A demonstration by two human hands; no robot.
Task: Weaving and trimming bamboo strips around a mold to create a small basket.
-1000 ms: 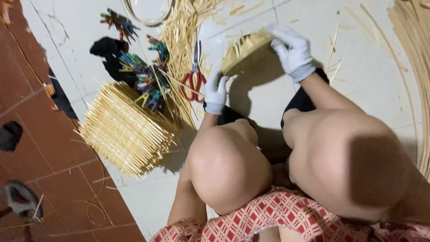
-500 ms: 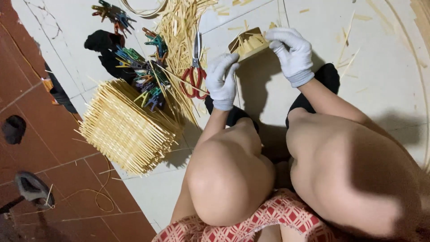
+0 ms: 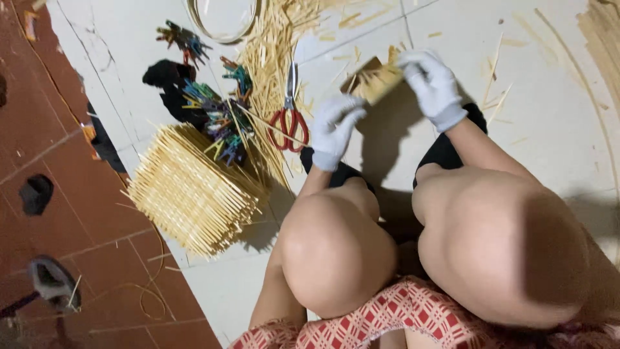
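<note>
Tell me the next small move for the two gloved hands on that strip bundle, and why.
Probably bring the left hand up to steady the strip bundle: only the right hand grips it, the left sits just below, and loose ends stick out.

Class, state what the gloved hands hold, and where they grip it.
Right hand pinches the small bundle of pale straw strips at its right end; left hand seems near, contact unclear.
</note>
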